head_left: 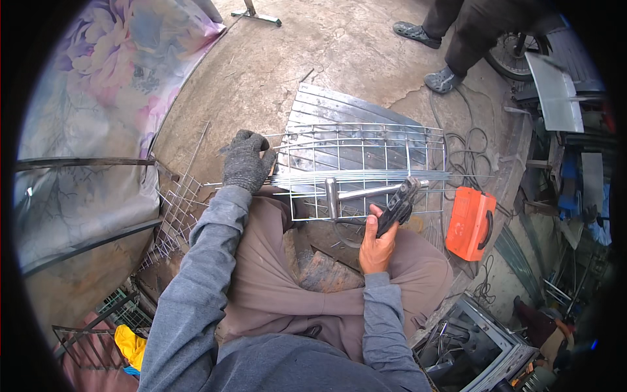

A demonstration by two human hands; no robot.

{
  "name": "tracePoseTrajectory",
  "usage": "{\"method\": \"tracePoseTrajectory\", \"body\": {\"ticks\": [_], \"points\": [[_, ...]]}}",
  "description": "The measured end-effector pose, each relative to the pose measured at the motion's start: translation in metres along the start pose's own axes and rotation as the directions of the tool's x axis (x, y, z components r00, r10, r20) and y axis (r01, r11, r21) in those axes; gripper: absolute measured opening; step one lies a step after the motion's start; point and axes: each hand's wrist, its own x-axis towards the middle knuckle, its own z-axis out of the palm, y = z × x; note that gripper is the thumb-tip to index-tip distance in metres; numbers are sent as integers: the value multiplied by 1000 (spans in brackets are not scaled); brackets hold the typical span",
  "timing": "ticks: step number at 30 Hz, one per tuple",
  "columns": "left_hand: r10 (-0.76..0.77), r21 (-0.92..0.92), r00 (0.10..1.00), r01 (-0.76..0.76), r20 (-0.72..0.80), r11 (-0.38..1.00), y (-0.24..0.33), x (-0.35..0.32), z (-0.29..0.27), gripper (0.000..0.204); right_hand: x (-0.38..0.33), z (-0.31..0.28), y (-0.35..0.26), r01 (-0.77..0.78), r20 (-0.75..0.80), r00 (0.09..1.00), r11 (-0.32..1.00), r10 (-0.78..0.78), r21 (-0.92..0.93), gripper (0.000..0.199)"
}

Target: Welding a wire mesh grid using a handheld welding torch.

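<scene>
My left hand [247, 161], in a dark grey knitted glove, is at the left end of a wire grid [385, 149]. Its fingers are curled, and a thin rod end meets them; what lies inside the grip is hidden. My bare right hand [379, 247] is closed round a black electrode holder [398, 208], held over the grid's near right part. A bundle of thin metal rods [366, 177] lies lengthwise across the grid. Just left of the electrode holder, a metal hammer [332, 198] rests on the grid, its handle pointing right. Beneath is a ribbed metal plate [310, 108].
An orange welding machine box [470, 224] stands to the right, with cables [467, 140] coiled beyond it. Another wire grid [176, 212] lies at left, beside a hanging flowered sheet [98, 85]. A person's shoes [443, 80] are at the far right. Metal scrap crowds the right edge.
</scene>
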Motion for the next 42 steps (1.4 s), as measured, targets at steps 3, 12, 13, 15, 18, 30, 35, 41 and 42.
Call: {"method": "tracePoseTrajectory", "body": {"ticks": [3, 12, 13, 15, 18, 30, 35, 41, 42], "points": [[-16, 40, 1000, 15, 8, 999, 5, -1, -3, 26, 0, 0, 1, -8, 5, 1000, 1000, 8, -5, 46], [-20, -24, 999, 21, 38, 1000, 0, 0, -4, 27, -1, 1, 1, 11, -9, 1000, 1000, -11, 10, 43], [-16, -35, 1000, 17, 23, 999, -2, 0, -2, 27, -1, 1, 2, 20, -10, 1000, 1000, -20, 20, 42], [-13, -46, 1000, 13, 8, 999, -3, -1, -1, 28, -4, 1, 1, 29, -12, 1000, 999, -29, 29, 42], [-13, -37, 1000, 14, 6, 999, -2, -1, -2, 30, -6, 1, -1, 38, -10, 999, 998, -37, 45, 41], [-18, -44, 1000, 17, -7, 999, -2, 0, 1, 30, -5, 1, 0, 31, -10, 999, 998, -31, 50, 44], [-13, -44, 1000, 13, -9, 999, 0, 0, -2, 30, -5, 1, 0, 27, 3, 1000, 999, -27, 38, 46], [9, -33, 1000, -9, -6, 999, -1, 1, 0, 31, -5, 2, 3, 13, -22, 1000, 997, -12, 75, 44], [11, -32, 1000, -11, -6, 999, -1, 0, -1, 31, -5, 2, 3, 13, -24, 1000, 997, -12, 76, 44]]}}
